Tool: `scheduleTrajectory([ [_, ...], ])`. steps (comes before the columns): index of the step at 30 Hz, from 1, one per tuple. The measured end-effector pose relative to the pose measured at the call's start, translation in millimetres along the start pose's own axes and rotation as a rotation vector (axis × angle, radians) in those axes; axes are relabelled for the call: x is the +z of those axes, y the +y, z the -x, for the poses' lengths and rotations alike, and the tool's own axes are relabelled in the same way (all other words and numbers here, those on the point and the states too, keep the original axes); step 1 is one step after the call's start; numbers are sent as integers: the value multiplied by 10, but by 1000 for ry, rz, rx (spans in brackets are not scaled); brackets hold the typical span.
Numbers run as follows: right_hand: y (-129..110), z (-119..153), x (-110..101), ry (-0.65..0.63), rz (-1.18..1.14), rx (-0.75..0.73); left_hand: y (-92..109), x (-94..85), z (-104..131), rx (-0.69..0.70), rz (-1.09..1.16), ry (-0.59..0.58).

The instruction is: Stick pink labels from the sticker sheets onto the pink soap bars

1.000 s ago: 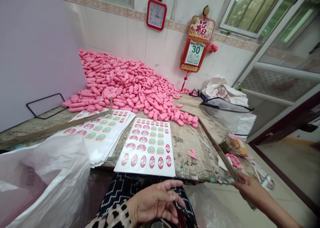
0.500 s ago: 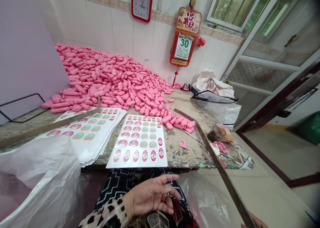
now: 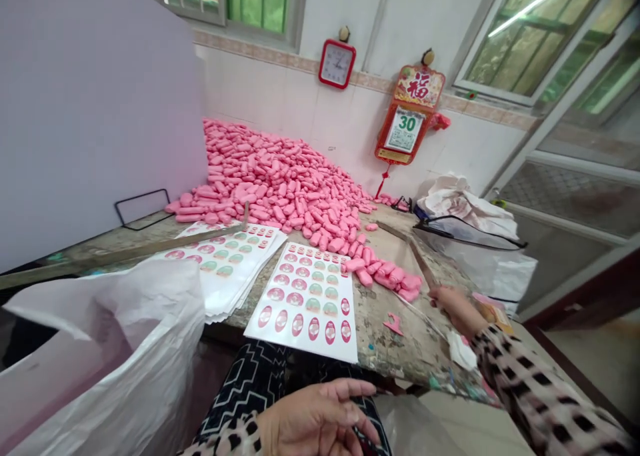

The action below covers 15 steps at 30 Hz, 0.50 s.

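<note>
My left hand (image 3: 320,419) is over my lap at the bottom, palm partly up, fingers apart and holding nothing. At the right side of the table my right hand (image 3: 457,309) has its fingers closed round a thin dark strip (image 3: 423,263); the strip's lower part is hidden behind the hand and sleeve. Beside the strip's bend lies a small group of pink pieces (image 3: 387,274), touching the large pink pile (image 3: 285,176). A sheet of round and oval stickers (image 3: 305,299) lies between the hands, at the table's front edge. More sticker sheets (image 3: 225,276) are stacked left of it.
A second strip (image 3: 150,246) crosses the left stack. White bags stand at the front left (image 3: 145,349) and back right (image 3: 465,223). A pink scrap (image 3: 393,323) lies near the front edge. A pale panel (image 3: 100,123) rises at left; a clock (image 3: 337,63) and calendar (image 3: 411,116) hang behind.
My right hand has come up from the bottom right corner to the strip's upper part, near the pink pieces. My left hand stays open over my lap. The view has shifted, showing more window.
</note>
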State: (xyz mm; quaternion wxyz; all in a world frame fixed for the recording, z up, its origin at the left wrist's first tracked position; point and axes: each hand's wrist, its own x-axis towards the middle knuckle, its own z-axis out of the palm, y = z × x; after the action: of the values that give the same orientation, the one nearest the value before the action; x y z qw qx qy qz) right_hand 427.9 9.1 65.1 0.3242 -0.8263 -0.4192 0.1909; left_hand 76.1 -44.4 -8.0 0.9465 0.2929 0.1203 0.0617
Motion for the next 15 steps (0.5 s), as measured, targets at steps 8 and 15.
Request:
scheduleTrajectory([
  [8, -593, -335, 164, -143, 64, 16, -33, 6, -84, -27, 5, 6],
  [15, -238, -6, -117, -174, 100, -9, 1, 4, -41, -39, -4, 26],
])
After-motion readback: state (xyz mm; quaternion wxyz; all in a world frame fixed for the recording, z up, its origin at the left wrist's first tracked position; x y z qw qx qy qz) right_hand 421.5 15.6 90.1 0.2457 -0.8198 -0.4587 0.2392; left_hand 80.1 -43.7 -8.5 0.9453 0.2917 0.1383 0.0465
